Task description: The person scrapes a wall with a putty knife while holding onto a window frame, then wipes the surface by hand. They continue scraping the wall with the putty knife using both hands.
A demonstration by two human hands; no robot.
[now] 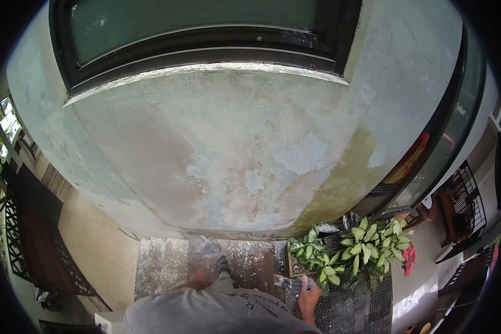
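Observation:
My right hand (309, 298) is at the lower right, closed around a putty knife. The knife's flat, paint-smeared blade (285, 281) points left over the floor. My left hand (199, 277) is low in front of my grey shirt (206, 314), its fingers smeared and partly hidden; I cannot tell what it holds. Just beyond it, near the foot of the wall, is a pale, whitish, roughly triangular thing (207, 245). The wall (234, 145) ahead is patchy, with flaking pale paint, whitish patches and an olive-green strip on the right.
A leafy potted plant (367, 245) stands close to my right hand, with red flowers (408, 259) beside it. White flecks cover the floor sheet (164, 259). A dark-framed window (206, 44) is above. A wooden bench (39, 245) stands left; a glass door (456, 128) is right.

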